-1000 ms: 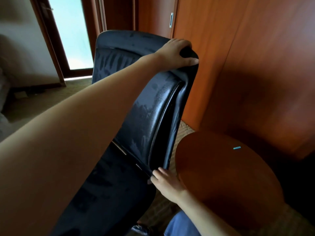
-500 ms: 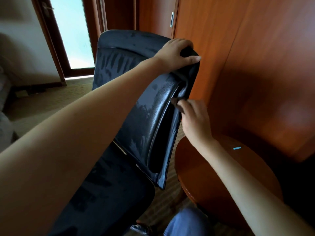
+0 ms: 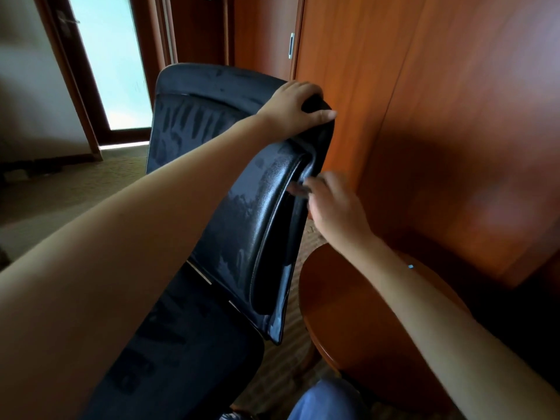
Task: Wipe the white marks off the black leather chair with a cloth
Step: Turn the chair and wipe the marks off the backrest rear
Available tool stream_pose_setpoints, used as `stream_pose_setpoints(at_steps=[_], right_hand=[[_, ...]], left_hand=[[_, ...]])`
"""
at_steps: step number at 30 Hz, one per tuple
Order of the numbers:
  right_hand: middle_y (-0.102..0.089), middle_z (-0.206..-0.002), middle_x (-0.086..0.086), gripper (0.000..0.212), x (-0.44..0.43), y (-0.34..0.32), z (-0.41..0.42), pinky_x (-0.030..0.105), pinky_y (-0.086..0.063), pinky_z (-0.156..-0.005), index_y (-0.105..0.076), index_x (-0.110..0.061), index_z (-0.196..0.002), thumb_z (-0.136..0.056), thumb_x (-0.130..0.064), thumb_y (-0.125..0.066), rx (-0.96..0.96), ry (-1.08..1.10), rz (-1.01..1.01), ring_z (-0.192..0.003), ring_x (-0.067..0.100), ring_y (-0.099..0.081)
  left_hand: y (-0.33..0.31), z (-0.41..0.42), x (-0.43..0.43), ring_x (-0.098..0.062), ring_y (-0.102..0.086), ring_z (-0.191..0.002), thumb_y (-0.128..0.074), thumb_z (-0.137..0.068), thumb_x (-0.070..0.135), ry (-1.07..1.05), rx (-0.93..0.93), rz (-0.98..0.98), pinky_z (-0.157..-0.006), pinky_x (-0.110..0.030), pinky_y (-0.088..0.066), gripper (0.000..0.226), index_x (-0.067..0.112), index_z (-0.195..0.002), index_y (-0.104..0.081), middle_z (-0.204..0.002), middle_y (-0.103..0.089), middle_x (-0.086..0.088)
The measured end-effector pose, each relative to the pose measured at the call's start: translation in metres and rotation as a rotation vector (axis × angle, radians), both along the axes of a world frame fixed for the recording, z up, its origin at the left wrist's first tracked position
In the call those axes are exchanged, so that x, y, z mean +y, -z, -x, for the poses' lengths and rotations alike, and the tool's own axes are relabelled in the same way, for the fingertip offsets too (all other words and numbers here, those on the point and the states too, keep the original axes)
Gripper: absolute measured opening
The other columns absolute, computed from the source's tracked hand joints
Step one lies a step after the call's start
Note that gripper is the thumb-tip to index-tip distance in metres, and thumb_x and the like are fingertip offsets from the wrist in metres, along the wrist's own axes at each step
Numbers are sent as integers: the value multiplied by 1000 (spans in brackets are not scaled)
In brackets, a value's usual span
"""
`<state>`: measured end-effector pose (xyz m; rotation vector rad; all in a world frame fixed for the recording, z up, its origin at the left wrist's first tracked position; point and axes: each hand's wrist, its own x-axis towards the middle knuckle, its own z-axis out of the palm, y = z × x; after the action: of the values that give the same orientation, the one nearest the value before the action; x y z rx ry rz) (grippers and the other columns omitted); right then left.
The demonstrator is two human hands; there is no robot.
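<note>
head view looked down on the black leather chair (image 3: pixel 260 213), which stood tilted between the person and a wall of reddish wood panels (image 3: pixel 424 116). the left hand (image 3: pixel 292 106) gripped the top right corner of the backrest: the fingers were curled over the upper edge and the thumb lay straight along the front side. the left forearm crossed much of the picture from the lower left.

the right hand (image 3: pixel 333 204) was at the right side edge of the backrest, about half way up, with its fingers bent toward the seam beside the padded panel. something small and dark showed at the fingertips, but it was blurred, so i could not tell if it was the cloth, or if the hand had hold of anything.

pale streaky white marks (image 3: pixel 188 125) covered the front of the backrest, and more of them lay lower, near the padded panel. the seat (image 3: pixel 181 344) also had dull patches.

a round wooden table (image 3: pixel 348 313) stood just beside the chair on the right, under the right arm. a bright glass door (image 3: pixel 112 62) was behind the chair on the left, over a carpet (image 3: pixel 75 183). a knee in blue fabric (image 3: pixel 324 401) showed at the bottom edge.
</note>
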<state>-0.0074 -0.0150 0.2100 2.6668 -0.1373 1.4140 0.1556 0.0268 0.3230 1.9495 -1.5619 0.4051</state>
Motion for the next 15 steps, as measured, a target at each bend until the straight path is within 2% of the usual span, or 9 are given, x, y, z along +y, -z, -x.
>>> stream_pose_setpoints(at_steps=[2, 6, 9, 11, 13, 14, 15], right_hand=[[-58, -85, 19, 15, -12, -38, -5, 33, -42, -68, -64, 3, -94, -83, 4, -53, -161, -17, 23, -79, 29, -52], [-57, -86, 20, 17, -14, -30, -12, 37, -40, -73, -61, 3, -98, -85, 5, -50, -235, 23, 3, -80, 33, -51], [-57, -80, 15, 17, 8, 32, -7, 35, -45, -67, -57, -2, -94, -83, 6, -48, -100, -47, 25, -76, 28, -48], [-56, -79, 12, 17, 18, 70, 5, 36, -49, -62, -61, -2, -87, -76, 11, -58, 112, -96, 59, -75, 26, -49], [-55, -77, 10, 11, 14, 70, 15, 36, -48, -58, -62, -2, -82, -76, 7, -65, 294, -121, 43, -73, 24, -50], [-55, -75, 10, 4, 11, 52, 17, 36, -45, -58, -61, -3, -79, -81, 0, -63, 302, -119, -2, -70, 21, -50], [-56, -74, 10, 7, 5, 31, 16, 35, -42, -58, -62, -3, -79, -86, -5, -59, 235, -100, 3, -69, 20, -48]], left_hand=[[1, -1, 1, -24, -50, -113, -53, -91, 46, 17, -9, 26, -92, -22, -29, 51, 3, -118, -58, -115, -60, -12], [-2, 0, 2, -26, -49, -119, -44, -100, 20, 22, 1, 25, -101, -27, -28, 32, 1, -120, -58, -121, -60, -14], [-3, 2, 3, -25, -46, -122, -40, -100, 13, 8, 21, 17, -101, -25, -26, 30, 2, -121, -58, -125, -59, -12], [-6, 5, 6, -22, -44, -125, -38, -100, 11, 14, 60, 11, -102, -22, -24, 31, 3, -124, -57, -129, -57, -10], [-11, 8, 10, -21, -42, -127, -37, -100, 11, 19, 103, -10, -102, -20, -23, 33, 5, -126, -56, -132, -55, -9], [-14, 9, 12, -21, -42, -127, -36, -100, 11, 20, 122, -24, -101, -20, -23, 33, 6, -126, -57, -133, -54, -8], [-15, 10, 13, -21, -42, -127, -36, -100, 11, 21, 138, -30, -102, -20, -23, 33, 7, -126, -57, -133, -55, -7]])
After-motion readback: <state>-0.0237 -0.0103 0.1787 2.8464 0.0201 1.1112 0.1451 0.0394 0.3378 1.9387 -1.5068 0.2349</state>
